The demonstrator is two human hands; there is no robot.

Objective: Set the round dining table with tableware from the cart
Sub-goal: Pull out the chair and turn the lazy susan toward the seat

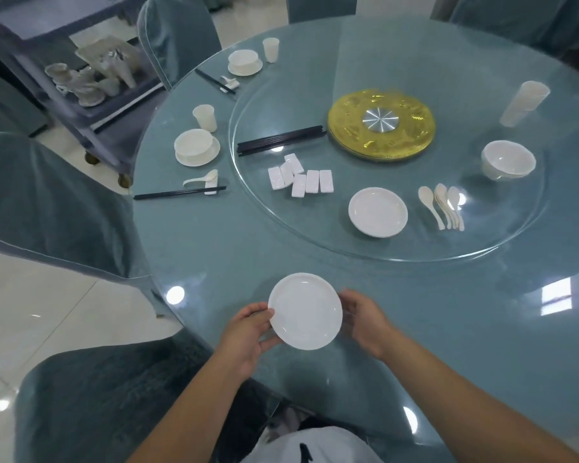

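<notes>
Held a small white plate [305, 311] at the near edge of the round table [214, 248], just at or above the glass, too hard to tell which. Left hand [248, 332] curled on the plate's left rim, thumb on top. Right hand [365, 320] bent loosely round the right rim, fingertips touching it. Looked like the third place just being started. Two places already laid along the left edge: first a bowl on a plate [197, 148] with a cup [205, 117], a spoon [201, 179] and chopsticks [180, 193]; farther round, another bowl on a plate [244, 62] with a cup [271, 49] and chopsticks [214, 81]. Still lots left to do, most likely. Waiting on the glass turning tray [482, 243] in the middle: a pile of plates [377, 212], a heap of spoons [443, 205], a stack of bowls [508, 160], a lying stack of cups [524, 102], a bundle of chopsticks [281, 139] and six white rests [300, 177]. Near its middle, a gold disc [381, 125]. Off past the far left edge, the cart [81, 91] with more white dishes on it. Chairs in grey-green covers [57, 202] pushed close round the table, one right by the left arm. Nothing lying on the bare glass around the plate, so probably an easy spot to fill next with bowl, cup, spoon and chopsticks.
</notes>
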